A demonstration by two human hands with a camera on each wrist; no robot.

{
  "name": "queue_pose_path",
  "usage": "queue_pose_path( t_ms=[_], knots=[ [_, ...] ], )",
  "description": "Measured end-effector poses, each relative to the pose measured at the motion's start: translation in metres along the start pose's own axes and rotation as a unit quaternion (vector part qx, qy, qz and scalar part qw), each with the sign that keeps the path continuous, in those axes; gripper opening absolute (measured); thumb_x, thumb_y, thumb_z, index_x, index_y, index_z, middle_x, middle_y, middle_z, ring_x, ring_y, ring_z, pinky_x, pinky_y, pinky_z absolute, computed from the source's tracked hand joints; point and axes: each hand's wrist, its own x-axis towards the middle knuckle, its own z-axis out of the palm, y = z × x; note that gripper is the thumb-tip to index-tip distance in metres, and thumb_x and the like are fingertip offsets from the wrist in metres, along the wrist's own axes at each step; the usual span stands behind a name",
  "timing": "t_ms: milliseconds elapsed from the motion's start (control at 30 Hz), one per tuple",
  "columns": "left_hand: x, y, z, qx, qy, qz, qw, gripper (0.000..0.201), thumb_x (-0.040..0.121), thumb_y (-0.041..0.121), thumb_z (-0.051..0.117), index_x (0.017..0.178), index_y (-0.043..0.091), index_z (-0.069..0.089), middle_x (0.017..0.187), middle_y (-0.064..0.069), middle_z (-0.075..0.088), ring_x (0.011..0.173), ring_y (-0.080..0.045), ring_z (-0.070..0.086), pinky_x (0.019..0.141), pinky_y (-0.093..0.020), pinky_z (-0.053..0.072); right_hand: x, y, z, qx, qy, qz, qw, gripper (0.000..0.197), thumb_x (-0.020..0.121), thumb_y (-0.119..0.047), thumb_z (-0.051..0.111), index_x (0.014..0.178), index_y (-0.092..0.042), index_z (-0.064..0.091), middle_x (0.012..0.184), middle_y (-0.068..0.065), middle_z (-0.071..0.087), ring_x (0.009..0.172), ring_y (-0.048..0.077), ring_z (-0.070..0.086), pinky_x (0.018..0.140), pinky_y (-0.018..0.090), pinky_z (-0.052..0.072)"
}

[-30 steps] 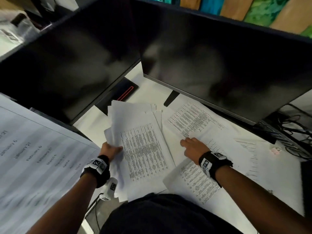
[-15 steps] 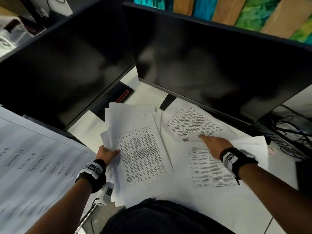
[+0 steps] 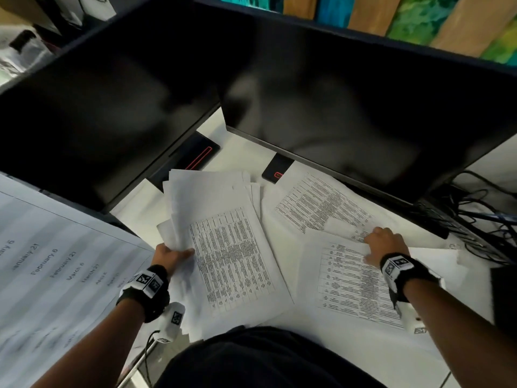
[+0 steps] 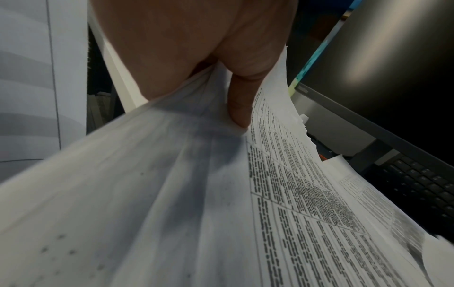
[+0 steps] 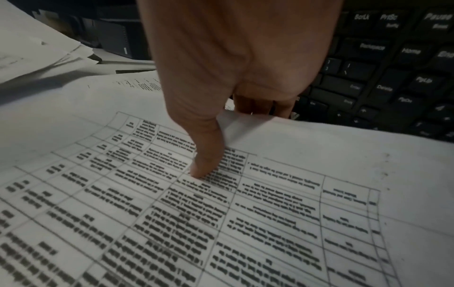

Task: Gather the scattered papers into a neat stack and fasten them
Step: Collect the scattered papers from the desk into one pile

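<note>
A loose bundle of printed papers [image 3: 223, 247] lies in front of me on the white desk [image 3: 223, 135]. My left hand [image 3: 179, 252] grips its left edge, thumb [image 4: 239, 108] on top of the sheets [image 4: 221, 213]. To the right lies a single sheet with a table [image 3: 349, 281]. My right hand [image 3: 383, 242] pinches its far edge: the thumb [image 5: 206, 165] presses on the print [image 5: 172, 223], and the fingers [image 5: 260, 106] curl under the edge. Another printed sheet [image 3: 316, 200] lies behind it, under the monitor.
Two dark monitors [image 3: 349, 93] [image 3: 98, 107] hang low over the back of the desk, their stand bases [image 3: 195, 158] behind the papers. A black keyboard [image 5: 393, 68] and cables [image 3: 489, 208] sit just beyond my right hand. A large calendar sheet [image 3: 50, 261] stands at the left.
My right hand has moved rightwards across the loose sheets to the far edge of the right sheet and taken hold of it. My left hand keeps its grip on the bundle.
</note>
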Motion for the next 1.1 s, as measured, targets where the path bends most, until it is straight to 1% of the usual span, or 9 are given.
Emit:
queue_pose_path(
  t_ms=[167,300,400,500,567,633,833,1000,1100],
  knots=[
    [0.002,-0.002,0.008,0.014,-0.002,-0.025,1.0,0.049,0.077,0.021,0.076,0.116,-0.003,0.06,0.1,-0.019,0.07,0.087,-0.035,0.067,0.083,-0.042,0.056,0.005,-0.009,-0.022,0.154,0.016,0.007,0.988,0.038,0.091,-0.015,0.063,0.129,-0.018,0.059,0.133,0.008,0.055,0.117,0.028,0.059,0.099,0.035,0.048],
    [-0.002,0.013,0.021,0.069,0.006,-0.041,0.997,0.049,0.076,0.023,0.072,0.116,0.001,0.054,0.097,-0.013,0.065,0.083,-0.031,0.062,0.072,-0.029,0.049,0.017,-0.017,-0.042,0.324,0.088,0.045,0.941,0.056,0.088,0.003,0.057,0.136,-0.02,0.041,0.124,0.019,0.06,0.11,0.038,0.061,0.094,0.041,0.051],
    [0.0,0.022,0.028,0.1,0.003,-0.055,0.993,0.05,0.072,0.022,0.071,0.112,-0.001,0.053,0.092,-0.011,0.064,0.08,-0.029,0.063,0.069,-0.029,0.053,0.029,-0.028,-0.052,0.405,0.041,0.055,0.912,0.075,0.087,0.0,0.064,0.147,-0.024,0.028,0.132,0.024,0.051,0.12,0.04,0.054,0.104,0.045,0.047],
    [0.004,0.021,0.03,0.081,0.0,-0.064,0.995,0.055,0.072,0.019,0.076,0.117,-0.002,0.051,0.1,-0.014,0.064,0.088,-0.033,0.063,0.082,-0.036,0.055,0.049,-0.04,-0.051,0.352,0.055,0.057,0.933,0.061,0.088,-0.002,0.062,0.144,-0.013,0.04,0.133,0.026,0.053,0.123,0.041,0.053,0.103,0.044,0.046],
    [0.005,0.021,0.032,0.066,-0.002,-0.066,0.996,0.056,0.073,0.016,0.077,0.118,-0.002,0.05,0.104,-0.015,0.064,0.093,-0.034,0.061,0.087,-0.038,0.053,0.06,-0.043,-0.048,0.277,0.118,0.044,0.953,0.033,0.088,0.0,0.057,0.121,-0.001,0.062,0.118,0.026,0.063,0.111,0.042,0.059,0.094,0.043,0.05],
    [0.006,0.021,0.032,0.049,-0.003,-0.071,0.996,0.056,0.073,0.016,0.078,0.119,-0.001,0.051,0.108,-0.018,0.064,0.096,-0.035,0.061,0.088,-0.039,0.053,0.067,-0.045,-0.049,0.225,0.139,0.04,0.963,0.021,0.087,-0.003,0.06,0.106,0.003,0.067,0.105,0.024,0.067,0.1,0.04,0.063,0.089,0.042,0.05],
    [0.008,0.019,0.029,0.03,-0.004,-0.077,0.997,0.054,0.069,0.014,0.081,0.114,-0.004,0.057,0.106,-0.019,0.067,0.097,-0.036,0.064,0.088,-0.041,0.054,0.086,-0.035,-0.059,0.242,0.011,0.045,0.969,0.041,0.087,-0.022,0.068,0.126,-0.013,0.06,0.114,0.018,0.07,0.108,0.037,0.064,0.095,0.04,0.051],
    [0.009,0.02,0.032,0.034,-0.006,-0.053,0.998,0.027,0.073,0.017,0.075,0.094,0.003,0.064,0.091,-0.013,0.072,0.079,-0.029,0.068,0.08,-0.036,0.058,0.057,-0.047,-0.052,0.117,0.14,0.011,0.983,0.023,0.084,-0.013,0.07,0.103,0.0,0.069,0.116,0.02,0.063,0.092,0.036,0.067,0.084,0.039,0.054],
    [0.007,0.027,0.029,0.02,-0.025,-0.045,0.998,0.028,0.078,0.027,0.074,0.093,0.005,0.065,0.087,-0.008,0.071,0.075,-0.024,0.067,0.074,-0.031,0.056,0.021,-0.06,-0.054,0.086,0.104,-0.057,0.989,0.025,0.09,-0.015,0.061,0.114,-0.007,0.063,0.127,0.011,0.049,0.086,0.033,0.068,0.077,0.036,0.053]
  ],
)
